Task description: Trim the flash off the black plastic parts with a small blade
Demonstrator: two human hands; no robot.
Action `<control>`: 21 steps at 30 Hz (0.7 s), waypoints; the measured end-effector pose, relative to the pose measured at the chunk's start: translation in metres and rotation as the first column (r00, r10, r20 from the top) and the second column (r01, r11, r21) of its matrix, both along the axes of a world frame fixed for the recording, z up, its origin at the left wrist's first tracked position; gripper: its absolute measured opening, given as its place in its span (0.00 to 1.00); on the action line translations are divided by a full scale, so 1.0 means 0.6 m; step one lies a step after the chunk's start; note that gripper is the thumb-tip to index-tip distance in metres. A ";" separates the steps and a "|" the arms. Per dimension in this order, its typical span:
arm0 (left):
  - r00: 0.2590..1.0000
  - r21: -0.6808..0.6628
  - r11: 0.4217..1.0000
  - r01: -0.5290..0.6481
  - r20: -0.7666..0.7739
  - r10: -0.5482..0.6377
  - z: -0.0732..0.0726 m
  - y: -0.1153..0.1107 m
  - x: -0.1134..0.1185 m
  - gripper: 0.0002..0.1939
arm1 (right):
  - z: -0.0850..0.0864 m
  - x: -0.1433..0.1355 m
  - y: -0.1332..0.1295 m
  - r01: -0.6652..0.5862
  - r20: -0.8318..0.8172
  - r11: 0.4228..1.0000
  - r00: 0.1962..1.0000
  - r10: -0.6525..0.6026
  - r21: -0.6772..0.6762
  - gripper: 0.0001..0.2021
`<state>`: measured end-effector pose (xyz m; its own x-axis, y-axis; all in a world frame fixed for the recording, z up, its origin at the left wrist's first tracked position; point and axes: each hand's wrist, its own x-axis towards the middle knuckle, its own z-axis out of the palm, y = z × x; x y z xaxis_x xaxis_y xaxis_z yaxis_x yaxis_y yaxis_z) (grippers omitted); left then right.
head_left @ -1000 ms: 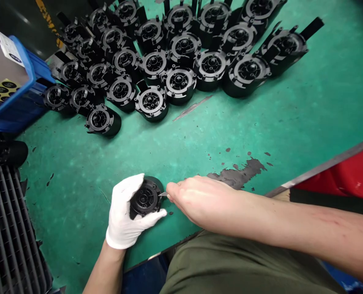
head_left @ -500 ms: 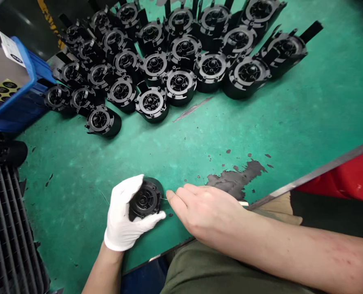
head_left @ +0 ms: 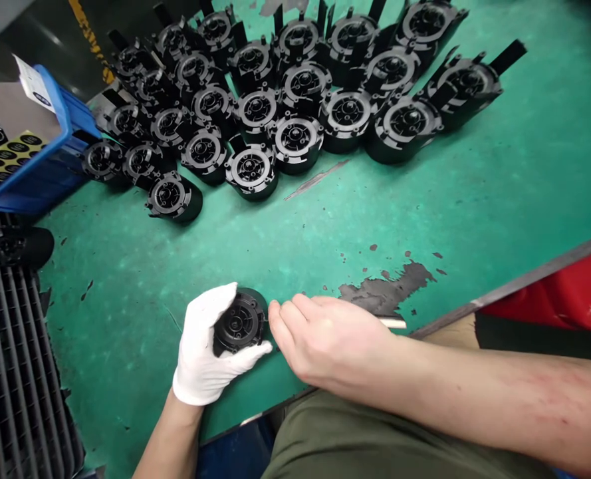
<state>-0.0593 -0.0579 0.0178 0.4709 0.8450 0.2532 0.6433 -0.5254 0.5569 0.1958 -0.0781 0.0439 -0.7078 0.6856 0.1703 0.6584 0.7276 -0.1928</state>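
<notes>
My left hand (head_left: pixel 205 356), in a white glove, wraps round a round black plastic housing (head_left: pixel 239 322) near the front edge of the bench. The housing's ribbed face is turned up towards me. My bare right hand (head_left: pixel 328 336) is closed round a thin tool with a pale handle (head_left: pixel 393 324), whose rear end sticks out behind the hand. The fingertips are close to the right rim of the housing. At the rim the tool's tip is barely visible, and I cannot tell whether it touches.
Many similar black housings (head_left: pixel 250 169) stand in rows across the back of the green bench (head_left: pixel 295 239). On the left are a blue bin (head_left: pixel 70 133) with sheets of round labels (head_left: pixel 10 159), and a black slatted rack (head_left: pixel 20 372) with another housing (head_left: pixel 30 247). Something red (head_left: pixel 564 293) lies beyond the right edge.
The right hand has come slightly closer to the housing's rim, and less of the tool's tip shows. The left hand keeps its hold. The whole view has shifted a little.
</notes>
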 end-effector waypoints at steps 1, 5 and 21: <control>1.000 0.007 1.000 0.002 0.005 -0.002 0.000 0.001 0.001 0.46 | 0.001 0.003 0.005 -0.002 0.006 0.999 1.000 0.003 -0.039 0.07; 1.000 0.032 0.999 0.026 0.007 -0.026 0.003 0.004 0.005 0.45 | 0.010 0.016 0.022 0.077 0.013 0.984 0.997 -0.076 -0.163 0.07; 0.970 0.000 0.986 -0.169 0.178 0.166 -0.012 -0.011 0.001 0.54 | -0.008 0.028 0.036 0.060 -0.362 0.743 0.845 -0.394 -0.667 0.14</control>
